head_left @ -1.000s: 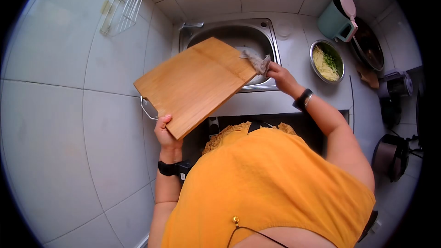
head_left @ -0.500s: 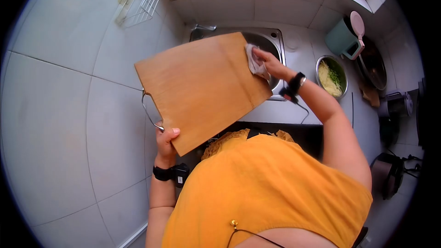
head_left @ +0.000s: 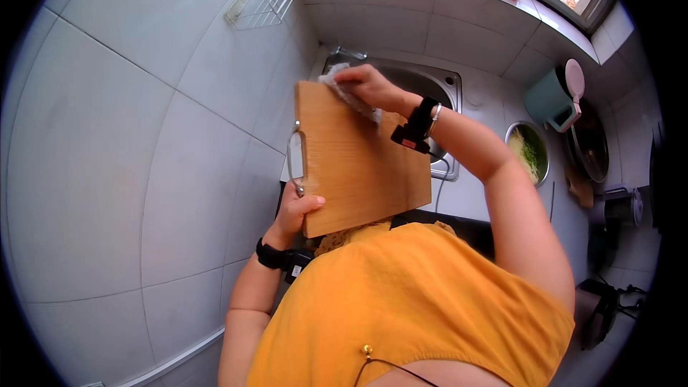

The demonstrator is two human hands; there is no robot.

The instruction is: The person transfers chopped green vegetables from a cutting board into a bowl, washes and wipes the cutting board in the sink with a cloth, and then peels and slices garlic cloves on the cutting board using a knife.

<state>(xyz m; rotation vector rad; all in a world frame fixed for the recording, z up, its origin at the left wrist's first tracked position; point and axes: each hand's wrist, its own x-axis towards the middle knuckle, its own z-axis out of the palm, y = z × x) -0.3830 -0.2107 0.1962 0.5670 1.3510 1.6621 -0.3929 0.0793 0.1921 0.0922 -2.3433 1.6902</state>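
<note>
A: How are the 2 hands placed?

B: The left hand (head_left: pixel 294 211) grips the cutting board (head_left: pixel 351 168) at its near left corner, thumb on the face, just beside the metal handle (head_left: pixel 289 161). The right hand (head_left: pixel 373 89) pinches a crumpled pale cloth (head_left: pixel 356 104) against the board's far part.

A: And where is the board?

B: Held up at a tilt, in front of the near left part of the sink (head_left: pixel 430 89). I can't tell whether it touches the rim.

A: What could go wrong?

B: With only 1 hand gripping a corner, a hard push at the far end could twist the board loose. The cord (head_left: pixel 439 193) hanging from the right wrist device (head_left: pixel 410 137) could snag on its right edge.

A: How does it look?

B: Warm brown wood, lengthwise grain, a darker band towards the right, and a notch by the handle.

A: Anything further out?

B: On the table (head_left: pixel 469 197), right of the sink, a metal bowl (head_left: pixel 547 161) holds pale shreds and chopped greens; a teal pitcher (head_left: pixel 542 97) stands beyond.
</note>
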